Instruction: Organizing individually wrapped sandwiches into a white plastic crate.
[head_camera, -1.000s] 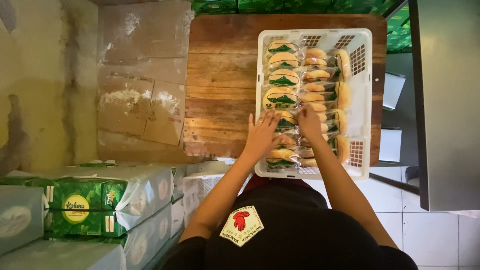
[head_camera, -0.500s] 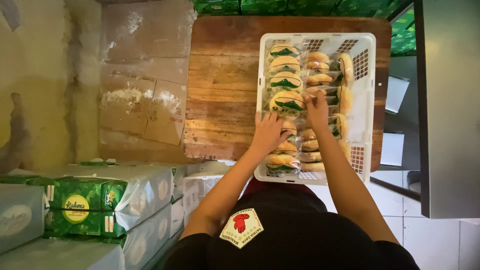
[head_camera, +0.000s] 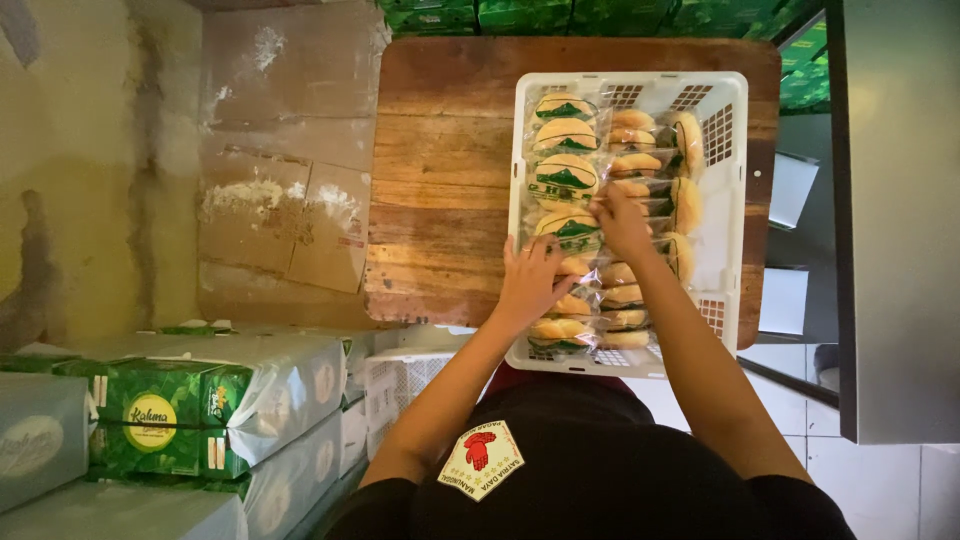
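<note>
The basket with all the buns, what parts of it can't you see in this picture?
Head view only:
- Buns under the left hand and right hand: hidden by the hands.
- The white basket floor: covered by wrapped buns.
- Fingertips: buried among shiny wrappers, so the grip is unclear.
- Basket's near rim: partly hidden by the person's dark shirt.
- Lower bun layers: hidden by the top ones.

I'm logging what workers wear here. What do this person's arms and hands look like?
Both arms are bare from above the elbow down. The left hand and right hand wear no gloves, and no rings or watch show. Short black sleeves end at the upper arms.
</note>
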